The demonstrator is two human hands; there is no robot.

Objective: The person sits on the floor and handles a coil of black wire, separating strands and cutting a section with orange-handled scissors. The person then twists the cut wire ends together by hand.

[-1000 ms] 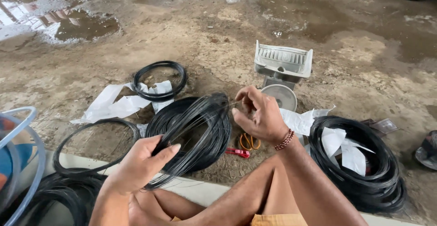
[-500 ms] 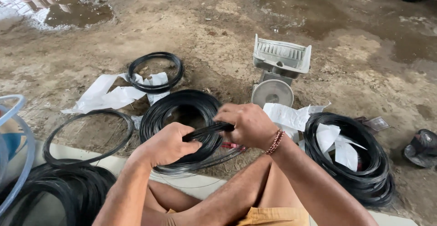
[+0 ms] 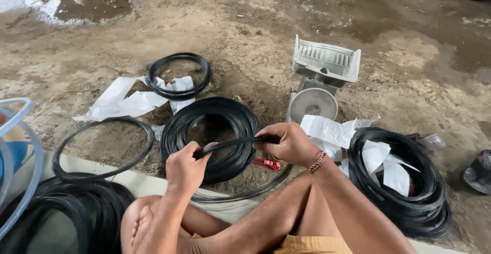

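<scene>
My left hand (image 3: 185,168) and my right hand (image 3: 287,142) both grip a short bundle of black wire strands (image 3: 232,142) stretched between them. Just beyond the hands a thick coil of black wire (image 3: 190,122) lies flat on the dirt ground. A red tool (image 3: 266,163) lies on the ground under my right hand, partly hidden. My bare legs and a foot fill the bottom of the view.
More black wire coils lie around: a large one (image 3: 409,203) at right with white paper, a thin ring (image 3: 102,151) at left, a small one (image 3: 179,75) further off, a pile (image 3: 61,213) at bottom left. A grey weighing scale (image 3: 322,75) stands behind. A puddle (image 3: 87,6) is top left.
The wire coil I held up has come down flat on the ground. My hands have drawn together and now hold a short stretch of strands between them.
</scene>
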